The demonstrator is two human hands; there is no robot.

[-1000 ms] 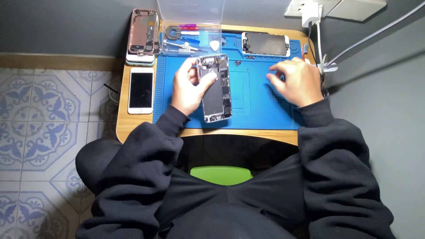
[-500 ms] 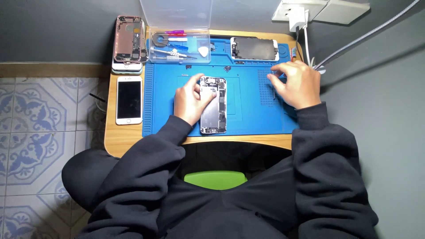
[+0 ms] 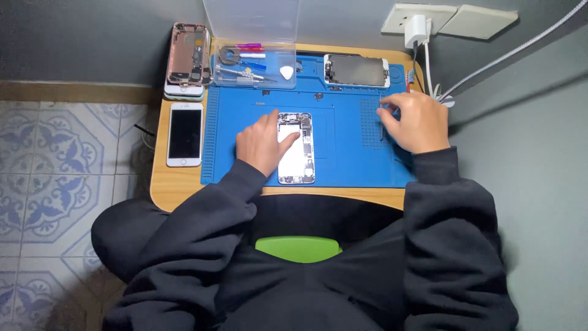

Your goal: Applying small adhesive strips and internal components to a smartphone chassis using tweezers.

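- Bench (image 3: 177, 187): small wooden top against the wall, carrying everything within arm's reach.
- Blue work mat (image 3: 343, 153): covers most of the bench, giving the opened phone a soft, non-slip base.
- Left hand (image 3: 262, 144): rests flat on the mat, fingers (image 3: 288, 136) spread loosely over the phone's left edge, pinning it in place rather than gripping it.
- Right hand (image 3: 416, 122): hovers at the mat's right side, fingers pinched narrow on a thin tool (image 3: 381, 119), probably tweezers; the view is too small to be sure.
- Opened phone (image 3: 297, 153): lies face-open at mat centre, lengthwise toward the person.
- Clear parts box (image 3: 254, 64): lid up at the back, tools accessible.
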